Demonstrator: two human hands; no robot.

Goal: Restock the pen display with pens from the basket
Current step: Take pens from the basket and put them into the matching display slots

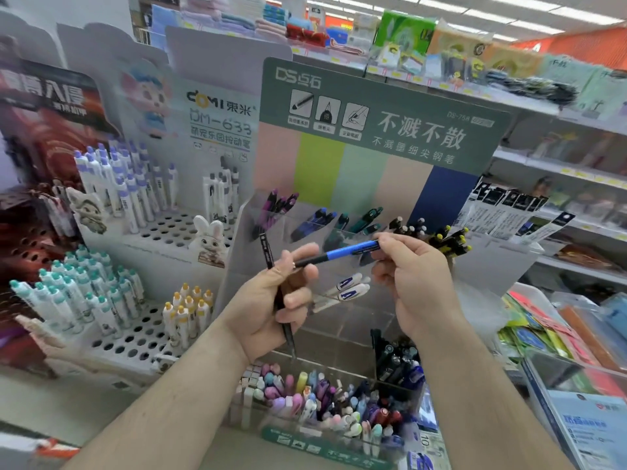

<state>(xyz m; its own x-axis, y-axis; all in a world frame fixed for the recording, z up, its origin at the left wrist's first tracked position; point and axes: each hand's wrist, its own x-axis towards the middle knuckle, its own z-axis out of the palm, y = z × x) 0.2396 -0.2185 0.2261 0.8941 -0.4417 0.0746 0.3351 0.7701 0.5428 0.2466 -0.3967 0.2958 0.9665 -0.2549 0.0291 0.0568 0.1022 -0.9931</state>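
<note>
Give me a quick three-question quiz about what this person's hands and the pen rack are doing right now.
1. True or false: the left hand holds only one pen.
2. Which hand pinches the clip end of the blue pen? A) left B) right C) neither
3. Fill in: the acrylic rack's pockets in the top row hold pens, and the pens with yellow tips sit at its ____ end.

Key
1. False: it grips a black pen and also the blue pen's dark tip end.
2. B: the right hand.
3. Right.
</note>
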